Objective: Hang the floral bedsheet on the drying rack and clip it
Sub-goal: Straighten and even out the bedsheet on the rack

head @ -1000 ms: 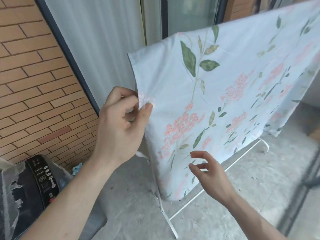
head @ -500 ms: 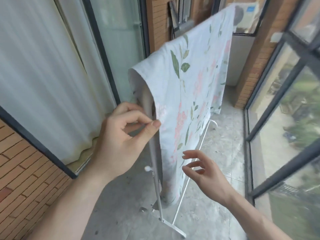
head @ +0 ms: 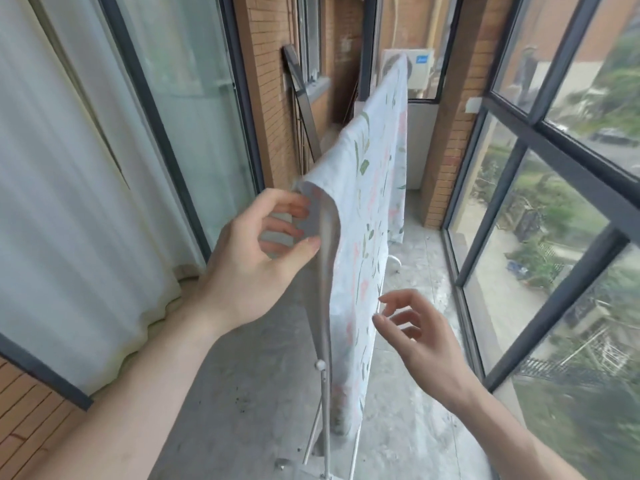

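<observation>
The floral bedsheet (head: 372, 216) hangs folded over the top bar of the white drying rack (head: 324, 403) and runs away from me along the balcony. My left hand (head: 256, 261) is at the sheet's near end, just under the fold. Its fingertips and thumb touch the fabric edge, loosely spread, with a gap between thumb and fingers. My right hand (head: 419, 337) hovers lower, beside the printed face of the sheet, with its fingers relaxed and holding nothing. No clip is in view.
A glass door with a white curtain (head: 86, 202) lines the left side. Dark-framed windows (head: 540, 216) line the right. Brick pillars, a leaning frame (head: 304, 109) and an air-conditioner unit (head: 417, 67) stand at the far end. The rack's legs rest on the concrete floor (head: 249, 393).
My view has swung from the sheet's face to its end, looking along the rack. My left hand has loosened from a pinch on the edge to a light touch. The right hand stays open.
</observation>
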`<state>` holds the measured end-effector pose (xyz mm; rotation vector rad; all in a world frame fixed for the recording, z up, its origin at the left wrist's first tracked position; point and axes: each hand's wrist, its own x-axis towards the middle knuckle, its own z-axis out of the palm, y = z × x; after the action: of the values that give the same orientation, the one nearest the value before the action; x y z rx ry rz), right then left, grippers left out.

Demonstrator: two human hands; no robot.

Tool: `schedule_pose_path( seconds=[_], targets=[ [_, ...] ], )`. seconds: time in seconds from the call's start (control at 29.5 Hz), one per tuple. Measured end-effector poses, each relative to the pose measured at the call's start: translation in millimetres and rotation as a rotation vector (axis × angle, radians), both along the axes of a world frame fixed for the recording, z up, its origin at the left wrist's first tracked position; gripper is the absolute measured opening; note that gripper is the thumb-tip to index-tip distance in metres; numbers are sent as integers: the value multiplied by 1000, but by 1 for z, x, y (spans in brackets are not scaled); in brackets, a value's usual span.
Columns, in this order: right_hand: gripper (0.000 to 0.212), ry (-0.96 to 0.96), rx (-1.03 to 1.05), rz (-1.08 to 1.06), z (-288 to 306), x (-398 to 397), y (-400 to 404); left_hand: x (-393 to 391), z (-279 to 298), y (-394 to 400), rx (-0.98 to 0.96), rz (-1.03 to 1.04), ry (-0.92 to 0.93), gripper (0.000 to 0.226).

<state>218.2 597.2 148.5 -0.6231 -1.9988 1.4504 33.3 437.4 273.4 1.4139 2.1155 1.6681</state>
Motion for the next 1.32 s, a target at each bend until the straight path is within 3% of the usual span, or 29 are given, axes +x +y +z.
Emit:
schedule_pose_path(
  seconds=[0.2, 0.34, 0.48, 0.65, 0.75, 0.85, 0.92, 1.02, 1.15, 1.32],
  targets=[
    [6, 136, -47, -85, 13, -39, 16, -29, 20, 15, 117, -51, 137, 48],
    [5, 144, -21, -98, 18, -52, 19, -38, 33, 25, 86, -137, 303, 12],
    [16, 123, 73, -140, 34, -51, 12, -43, 37, 42, 123, -296, 434, 21],
    [29, 262, 167, -321, 66, -57, -5, -67, 50, 66, 181, -571, 500, 24],
    [35, 354, 250, -478, 74, -64, -24, -79, 49, 72, 160, -726, 438, 26],
    [42, 439, 300, -611, 71, -73, -55, -86, 48, 74, 133, -777, 515, 27],
    [37, 449, 301, -704, 63, -96, -80, -102, 49, 72, 127, -828, 575, 28],
    [29, 401, 297, -783, 50, -119, -107, -111, 56, 72, 149, -905, 579, 28],
    [10, 166, 296, -906, 47, -126, -121, -103, 65, 78, 194, -907, 572, 25],
    [15, 121, 313, -982, 50, -123, -130, -89, 79, 83, 202, -954, 602, 23]
  ],
)
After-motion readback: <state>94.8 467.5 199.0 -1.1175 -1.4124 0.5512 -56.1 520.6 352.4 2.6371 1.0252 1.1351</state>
